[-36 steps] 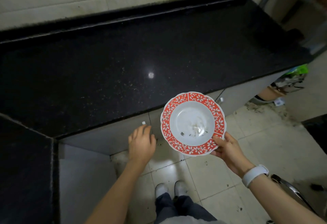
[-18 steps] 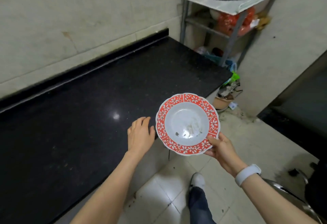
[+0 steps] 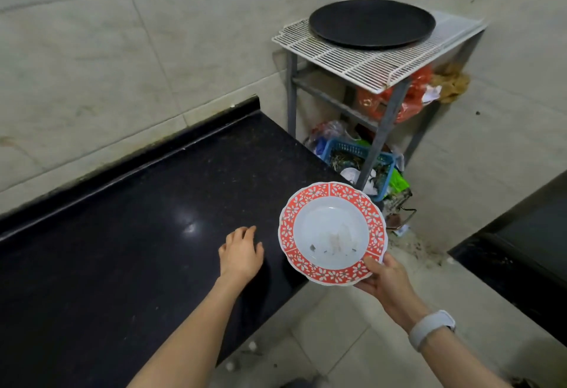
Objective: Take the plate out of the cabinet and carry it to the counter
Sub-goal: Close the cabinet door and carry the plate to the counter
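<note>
Pinching the near rim of the red-bordered white plate [image 3: 333, 232], the right hand [image 3: 387, 278] has carried it to the black granite counter's [image 3: 122, 234] right end, ready for setting down, while the empty left hand [image 3: 241, 254] hovers spread.

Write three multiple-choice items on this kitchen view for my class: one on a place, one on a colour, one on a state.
1. Where is the round black pan?
A on the wire rack
B on the counter
C on the floor

2. What colour is the plate rim?
A blue
B red with white flowers
C plain green

3. What is the state of the plate?
A lying on the counter
B held by the right hand
C held by both hands

Key: 1 A, it sits on the white rack; 2 B, the patterned border shows; 3 B, the left hand is empty.
</note>
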{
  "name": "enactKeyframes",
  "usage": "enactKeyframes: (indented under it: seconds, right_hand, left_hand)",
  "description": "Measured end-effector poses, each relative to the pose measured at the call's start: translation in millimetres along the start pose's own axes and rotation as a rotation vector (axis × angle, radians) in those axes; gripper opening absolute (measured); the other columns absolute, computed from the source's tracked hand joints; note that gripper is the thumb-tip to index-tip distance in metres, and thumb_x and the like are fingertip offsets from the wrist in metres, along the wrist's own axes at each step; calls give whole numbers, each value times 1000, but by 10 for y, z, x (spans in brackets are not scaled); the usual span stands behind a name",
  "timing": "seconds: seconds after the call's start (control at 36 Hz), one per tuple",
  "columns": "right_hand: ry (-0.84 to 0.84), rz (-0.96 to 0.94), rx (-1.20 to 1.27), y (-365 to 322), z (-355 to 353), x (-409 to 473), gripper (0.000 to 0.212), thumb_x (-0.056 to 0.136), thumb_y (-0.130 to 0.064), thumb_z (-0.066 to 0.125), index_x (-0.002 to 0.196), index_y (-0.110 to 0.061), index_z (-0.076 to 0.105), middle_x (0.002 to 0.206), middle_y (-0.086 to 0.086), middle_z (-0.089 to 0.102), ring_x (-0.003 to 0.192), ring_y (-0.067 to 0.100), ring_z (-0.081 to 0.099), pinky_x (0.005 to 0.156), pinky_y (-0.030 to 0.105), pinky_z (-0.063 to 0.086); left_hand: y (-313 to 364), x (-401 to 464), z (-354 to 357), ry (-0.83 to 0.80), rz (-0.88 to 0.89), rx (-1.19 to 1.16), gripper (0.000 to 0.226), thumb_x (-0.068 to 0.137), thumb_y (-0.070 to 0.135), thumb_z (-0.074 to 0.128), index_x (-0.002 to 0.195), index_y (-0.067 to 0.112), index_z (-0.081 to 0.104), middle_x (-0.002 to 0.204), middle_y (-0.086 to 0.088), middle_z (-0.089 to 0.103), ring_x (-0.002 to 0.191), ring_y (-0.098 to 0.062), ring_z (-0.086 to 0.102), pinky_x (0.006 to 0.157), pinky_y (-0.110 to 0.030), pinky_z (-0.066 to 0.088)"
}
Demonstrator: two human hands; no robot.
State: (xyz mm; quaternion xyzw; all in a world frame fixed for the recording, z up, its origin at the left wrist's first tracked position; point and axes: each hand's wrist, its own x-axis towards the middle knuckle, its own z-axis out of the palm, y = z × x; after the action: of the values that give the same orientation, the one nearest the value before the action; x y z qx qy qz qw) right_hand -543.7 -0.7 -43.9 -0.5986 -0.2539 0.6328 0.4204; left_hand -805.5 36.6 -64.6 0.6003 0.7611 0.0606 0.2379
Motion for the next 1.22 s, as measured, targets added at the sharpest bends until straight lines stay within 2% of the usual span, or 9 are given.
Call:
enactKeyframes:
  seconds: [0.14,0.36,0.5,0.64,0.81,0.92,1.03,1.08,1.22]
  right_hand:
    - [-6,33,-5,-284,85,547,26,90,-11,48,116,-14,49,96,5,66,84,27,64,67,36,57]
    - [-40,127,-16,-656,547,1521,22,90,-8,47,110,-15,50,90,6,66,71,20,68,50,28,58]
    - [-131,166,-25,-870,976,2085,28,90,-10,48,117,-16,48,98,6,66,85,24,64,53,27,58]
    - [-171,225,8,-1010,1425,2583,38,91,-8,46,129,-12,43,100,7,64,87,24,63,54,27,59]
    - [-216,236,-5,-1127,1855,3045,41,92,-7,43,131,-14,40,98,6,62,85,22,61,57,28,60]
    - [-237,239,-27,-1175,2070,3268,40,92,-7,42,130,-19,41,98,5,61,85,21,60,78,38,58]
    - [-237,241,-2,-1243,2195,3383,41,91,-7,42,130,-21,41,96,4,61,85,20,60,59,30,60]
    - [-248,242,-3,-1261,2261,3429,41,90,-7,43,129,-21,41,96,4,61,85,20,60,58,29,60]
    - [-258,241,-32,-1321,2355,3513,41,92,-10,42,133,-16,39,97,5,61,86,20,60,76,36,52]
  left_hand:
    - [108,563,31,-28,-70,6,55,92,34,41,143,20,25,155,-7,22,143,-29,15,115,-52,20]
    - [18,1525,-16,25,-219,-30,62,91,43,40,145,31,13,160,-3,1,146,-32,-6,114,-64,0]
    - [-121,1962,1,58,-309,-20,65,89,56,29,145,37,3,159,-1,-10,145,-31,-15,112,-65,-8]
    - [-113,2043,122,114,-365,57,63,88,60,16,145,39,-3,159,0,-11,144,-30,-18,111,-66,-10]
    - [-120,2052,158,129,-383,45,64,87,61,16,144,39,-3,159,0,-11,144,-30,-19,111,-67,-7]
    - [-127,2061,157,129,-392,41,64,87,62,15,144,39,-4,159,0,-12,143,-31,-20,112,-67,-8]
    - [-106,2070,145,138,-379,34,64,86,61,16,144,40,-3,159,0,-9,144,-31,-18,112,-66,-9]
    - [-105,2073,147,140,-386,40,64,86,61,15,144,40,-4,159,0,-10,144,-31,-18,112,-66,-9]
    - [-101,2072,137,137,-393,40,64,86,61,15,143,41,-4,159,1,-9,144,-30,-18,112,-65,-10]
